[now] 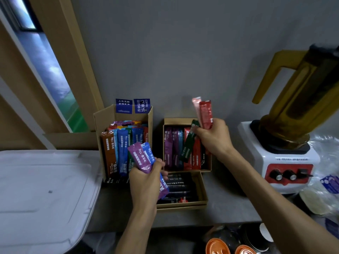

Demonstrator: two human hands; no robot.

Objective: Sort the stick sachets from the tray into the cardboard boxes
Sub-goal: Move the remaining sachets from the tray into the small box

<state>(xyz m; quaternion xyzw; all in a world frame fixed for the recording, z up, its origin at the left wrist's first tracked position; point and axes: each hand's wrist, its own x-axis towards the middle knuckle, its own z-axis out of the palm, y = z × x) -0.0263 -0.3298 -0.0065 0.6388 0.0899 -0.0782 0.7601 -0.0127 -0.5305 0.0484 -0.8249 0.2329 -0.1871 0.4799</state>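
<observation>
My left hand [146, 182] grips a purple sachet [140, 158] and a blue sachet [149, 153], held in front of the tall cardboard box [99, 125] packed with upright sachets. My right hand [214, 138] holds a red sachet [205, 114] and a pink sachet [196, 105] pointing up, and its fingertips pinch a dark green sachet [189, 143] that slants down into the low cardboard box [174, 121] with purple, blue and red sachets. A third flat box [201, 186] in front holds black sachets. The white tray [42, 189] lies at the left, with no sachets on its visible surface.
A white blender base [286, 162] with a yellow jug [297, 92] stands at the right. Clear plastic bags [328, 162] lie beside it. Orange round lids [218, 246] and dark cups sit at the bottom edge. A grey wall rises behind the boxes.
</observation>
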